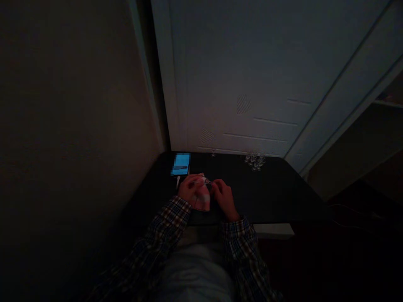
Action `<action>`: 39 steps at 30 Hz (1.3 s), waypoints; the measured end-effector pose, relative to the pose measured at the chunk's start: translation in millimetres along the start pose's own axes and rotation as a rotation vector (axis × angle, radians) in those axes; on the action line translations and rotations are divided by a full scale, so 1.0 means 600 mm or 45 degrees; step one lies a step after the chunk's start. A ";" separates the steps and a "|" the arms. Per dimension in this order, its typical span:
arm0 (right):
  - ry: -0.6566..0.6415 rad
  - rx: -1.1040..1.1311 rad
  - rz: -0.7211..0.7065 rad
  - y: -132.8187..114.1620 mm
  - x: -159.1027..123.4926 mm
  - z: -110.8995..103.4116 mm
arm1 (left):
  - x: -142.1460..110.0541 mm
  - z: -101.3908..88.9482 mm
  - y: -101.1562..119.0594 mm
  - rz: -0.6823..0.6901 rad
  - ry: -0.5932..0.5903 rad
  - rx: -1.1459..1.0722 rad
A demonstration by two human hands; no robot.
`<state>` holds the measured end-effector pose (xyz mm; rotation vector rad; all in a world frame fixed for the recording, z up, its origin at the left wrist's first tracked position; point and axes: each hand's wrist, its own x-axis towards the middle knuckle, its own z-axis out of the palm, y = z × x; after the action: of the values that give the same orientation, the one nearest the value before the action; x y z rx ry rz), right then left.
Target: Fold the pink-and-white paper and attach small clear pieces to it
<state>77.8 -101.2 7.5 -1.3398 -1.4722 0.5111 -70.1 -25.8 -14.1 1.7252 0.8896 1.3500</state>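
My left hand (188, 187) is closed around a pink and white cloth (201, 200), which hangs down toward the front of the dark table. Between my two hands is a small clear glass (207, 181), its bowl end against the cloth. With bent fingers, my right hand (223, 193) pinches the right end of this glass. Dim light and the fingers hide much of its shape. At the back right stands a cluster of several small clear stemmed glasses (255, 160). One more small glass (213, 154) stands apart at the table's back edge.
A lit phone (181, 164) with a white cable (178, 182) lies at the back left of the dark table (270, 197). A white panel (226, 75) with heart patterns rises behind it. Under the front edge is a white box-like thing (273, 230).
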 end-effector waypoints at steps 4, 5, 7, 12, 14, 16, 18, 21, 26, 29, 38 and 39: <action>-0.011 -0.051 0.042 0.006 0.001 0.001 | 0.000 0.001 -0.001 0.000 -0.003 0.002; -0.013 -0.045 0.039 0.005 0.001 0.002 | 0.000 0.001 -0.002 -0.002 -0.006 0.001; -0.021 -0.008 0.013 0.001 0.001 0.002 | -0.001 0.001 -0.002 -0.006 -0.002 0.001; -0.044 0.134 -0.057 -0.006 0.000 0.003 | -0.003 -0.001 0.007 -0.054 0.000 -0.016; -0.032 0.139 -0.058 -0.004 0.000 0.004 | -0.003 -0.001 0.010 -0.081 0.010 -0.036; -0.030 0.119 -0.062 0.000 0.001 0.005 | -0.002 0.000 0.011 -0.094 0.029 -0.048; -0.039 0.093 -0.062 0.003 0.001 0.004 | -0.001 0.001 0.008 -0.091 0.040 -0.054; -0.057 0.057 -0.039 0.004 0.001 0.003 | 0.000 0.002 0.001 -0.091 0.040 -0.060; -0.048 -0.056 0.021 0.007 0.001 0.002 | -0.001 0.003 -0.004 -0.062 0.013 -0.082; -0.036 -0.085 0.053 0.011 0.001 0.003 | -0.002 0.004 0.000 -0.029 -0.032 -0.055; -0.006 0.064 -0.018 0.005 0.002 0.004 | -0.002 0.002 0.003 -0.018 0.038 0.024; -0.024 0.097 -0.038 0.003 0.003 0.004 | -0.002 0.001 0.003 -0.029 0.060 0.026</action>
<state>76.6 -98.4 5.5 -1.2549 -1.4717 0.5565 -69.7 -27.9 -13.3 1.7001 0.9493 1.3758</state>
